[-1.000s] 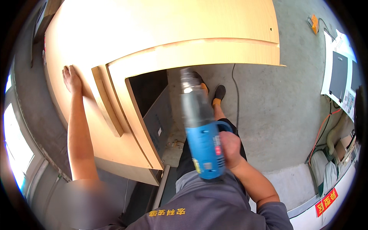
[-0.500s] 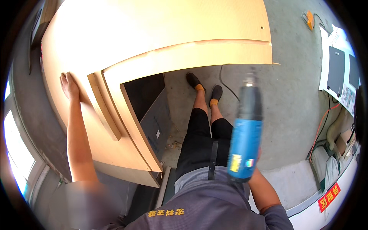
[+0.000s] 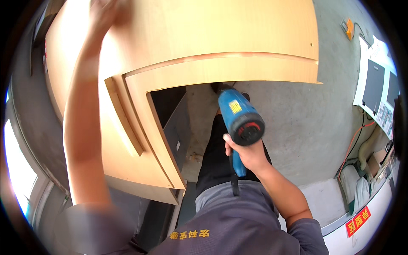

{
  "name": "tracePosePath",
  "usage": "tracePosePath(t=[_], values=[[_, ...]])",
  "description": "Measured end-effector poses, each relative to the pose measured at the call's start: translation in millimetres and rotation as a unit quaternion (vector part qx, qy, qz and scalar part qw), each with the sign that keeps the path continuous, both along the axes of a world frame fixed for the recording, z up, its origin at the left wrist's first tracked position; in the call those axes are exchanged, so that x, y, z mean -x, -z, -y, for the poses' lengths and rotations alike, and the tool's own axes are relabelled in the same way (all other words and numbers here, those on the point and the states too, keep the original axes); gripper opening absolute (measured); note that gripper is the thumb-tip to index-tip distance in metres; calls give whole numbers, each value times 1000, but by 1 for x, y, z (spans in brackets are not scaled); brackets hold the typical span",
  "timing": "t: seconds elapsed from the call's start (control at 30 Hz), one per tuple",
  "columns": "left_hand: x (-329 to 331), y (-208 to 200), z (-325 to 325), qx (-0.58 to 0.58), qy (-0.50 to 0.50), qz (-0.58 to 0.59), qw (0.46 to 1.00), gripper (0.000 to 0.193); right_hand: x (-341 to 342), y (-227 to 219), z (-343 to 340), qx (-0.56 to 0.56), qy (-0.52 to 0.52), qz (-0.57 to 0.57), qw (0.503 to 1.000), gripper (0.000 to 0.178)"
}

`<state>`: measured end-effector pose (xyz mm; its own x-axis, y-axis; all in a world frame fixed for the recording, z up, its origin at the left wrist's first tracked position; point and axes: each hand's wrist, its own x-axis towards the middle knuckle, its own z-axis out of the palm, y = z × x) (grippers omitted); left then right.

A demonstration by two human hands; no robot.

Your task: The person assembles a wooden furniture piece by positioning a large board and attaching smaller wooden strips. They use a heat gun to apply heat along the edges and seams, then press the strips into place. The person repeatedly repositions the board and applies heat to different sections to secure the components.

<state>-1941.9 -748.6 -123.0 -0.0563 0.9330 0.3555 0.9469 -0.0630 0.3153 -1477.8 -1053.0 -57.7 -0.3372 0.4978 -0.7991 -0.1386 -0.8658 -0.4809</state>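
Head view: the right hand (image 3: 248,155) is wrapped tight around the grip of a blue heat gun (image 3: 239,119), its nozzle pointing under the edge of the wooden panel (image 3: 204,38). The left hand (image 3: 104,12) rests high on that panel (blurred, so its fingers cannot be read). Steadying the panel first would serve well. The nozzle tip is hidden behind the panel edge.

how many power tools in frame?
1: a blue power drill, gripped in the right hand, below the wooden panel's edge. Left hand rests on the panel. Others may be hidden.
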Motion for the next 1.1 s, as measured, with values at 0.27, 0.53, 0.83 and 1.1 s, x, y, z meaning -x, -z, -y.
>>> tracePosePath(t=[0.27,0.53,0.83,1.1], values=[[-109,-7,-11,124,-181,-109,970,72,36,13,-18,-22,-26,1,999,9],[-107,-9,-12,107,-199,-108,968,70,28,12,-31,-13,-36,-21,999,13],[-97,-1,-13,97,-184,-112,972,69,1,0,-54,-10,-81,22,996,30],[-87,4,-13,91,-164,-137,973,67,-40,-6,-70,27,-122,17,992,40]])
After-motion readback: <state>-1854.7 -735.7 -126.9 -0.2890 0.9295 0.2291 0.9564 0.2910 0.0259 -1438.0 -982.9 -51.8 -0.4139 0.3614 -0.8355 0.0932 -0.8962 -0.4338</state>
